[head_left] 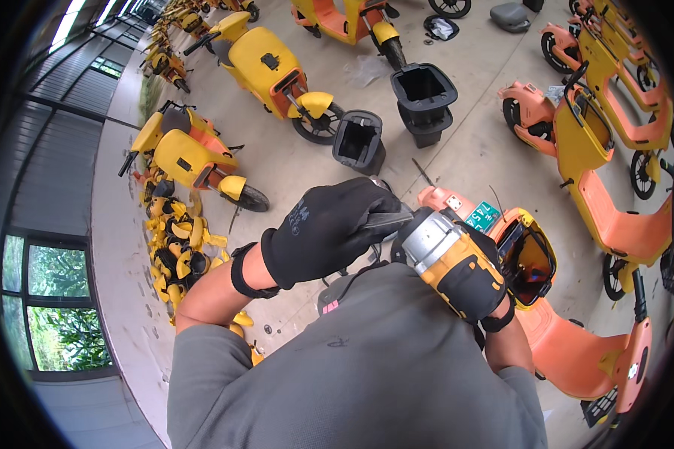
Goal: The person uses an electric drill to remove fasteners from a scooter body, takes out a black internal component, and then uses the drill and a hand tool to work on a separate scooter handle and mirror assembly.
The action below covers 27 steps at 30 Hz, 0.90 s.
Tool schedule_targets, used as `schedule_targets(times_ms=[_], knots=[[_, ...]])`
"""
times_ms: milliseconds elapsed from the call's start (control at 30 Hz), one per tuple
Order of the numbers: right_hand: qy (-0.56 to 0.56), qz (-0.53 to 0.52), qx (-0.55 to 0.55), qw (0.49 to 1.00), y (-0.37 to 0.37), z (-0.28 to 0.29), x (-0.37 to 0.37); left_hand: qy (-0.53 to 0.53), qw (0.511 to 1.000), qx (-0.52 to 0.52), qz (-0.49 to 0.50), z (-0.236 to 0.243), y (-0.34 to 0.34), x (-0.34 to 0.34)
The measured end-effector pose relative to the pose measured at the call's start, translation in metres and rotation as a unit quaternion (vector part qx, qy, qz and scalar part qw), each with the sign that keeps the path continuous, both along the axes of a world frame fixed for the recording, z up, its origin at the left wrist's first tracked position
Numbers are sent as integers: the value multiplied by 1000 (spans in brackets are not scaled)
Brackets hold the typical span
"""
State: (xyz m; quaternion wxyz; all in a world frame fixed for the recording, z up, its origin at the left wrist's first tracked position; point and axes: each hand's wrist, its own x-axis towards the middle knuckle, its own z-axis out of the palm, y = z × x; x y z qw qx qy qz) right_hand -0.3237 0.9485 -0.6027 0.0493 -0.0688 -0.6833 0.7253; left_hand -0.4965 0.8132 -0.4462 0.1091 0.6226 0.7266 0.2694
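Observation:
My right hand [484,241], in a black glove and mostly hidden, grips a yellow and black cordless impact driver [440,251] with a silver nose, in front of my chest. My left hand [329,228], gloved in black too, is closed with its fingers pinched at the driver's nose; what they hold, if anything, is hidden. Just beyond the driver is an orange scooter [588,359] with a green licence plate [482,216] and a black-lined open compartment [528,258] at my right.
Two black bins [359,141] [424,86] stand on the concrete floor ahead. Yellow scooters [195,159] [266,63] are parked at the left, more scooters [584,142] at the right. Yellow and black parts [180,247] are heaped along the left wall.

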Motion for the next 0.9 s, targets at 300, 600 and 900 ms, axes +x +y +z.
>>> schedule_targets(times_ms=[300,600,900], knots=[[-3,66,187,980,4,0,-9,-24,999,10,21,-13,0,0],[-21,73,-159,984,2,-11,-1,-15,1000,10,9,-14,1,0],[-46,40,-23,998,4,-16,-3,2,1000,29,-4,-17,2,-1]])
